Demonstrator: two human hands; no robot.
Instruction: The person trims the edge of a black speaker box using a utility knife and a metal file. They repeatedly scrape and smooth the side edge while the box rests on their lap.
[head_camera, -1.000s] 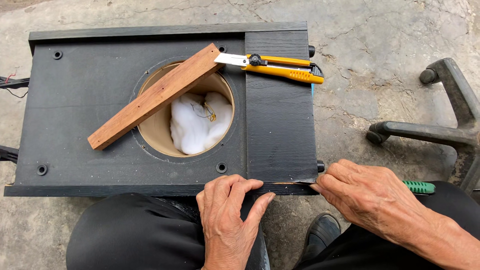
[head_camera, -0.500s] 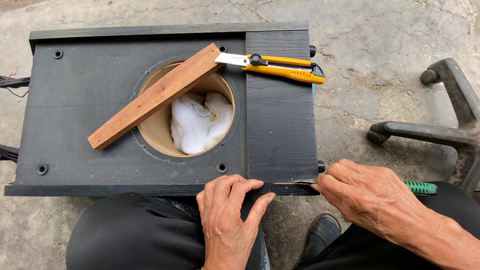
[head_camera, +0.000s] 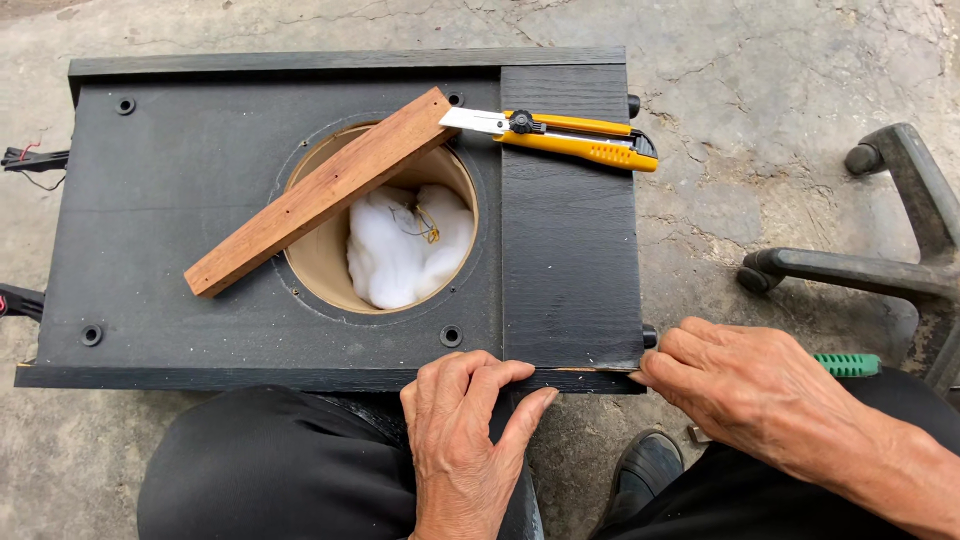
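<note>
A black wooden speaker box (head_camera: 200, 230) lies face up on cracked concrete floor (head_camera: 780, 60), its round opening (head_camera: 325, 255) showing a pale inner wall and white fluffy stuffing (head_camera: 405, 250). A reddish-brown wooden slat (head_camera: 320, 190), flat and straight-edged, rests diagonally across the hole, while a yellow utility knife (head_camera: 565, 135) with its blade extended lies near the far edge, on a separate strip of black veneer (head_camera: 568, 230) with visible grain covering the box's right side. The grey metal legs of a chair base (head_camera: 880, 265) stand to the right, and thin wires (head_camera: 30, 165) trail off the box's left side. The person's dark trousers (head_camera: 270, 470) and a black shoe (head_camera: 645, 470) fill the foreground. The left hand (head_camera: 465, 440) presses on the box's near edge, fingers (head_camera: 480, 385) curled over the rim and the thumb spread against the front. The right hand (head_camera: 750, 395) sits at the near right corner, fingers bunched and pinched closed at the veneer's edge, where a thin sliver of pale material shows; a green-handled tool (head_camera: 845, 364) pokes out behind it, apparently held in that hand, though the grip is hidden.
</note>
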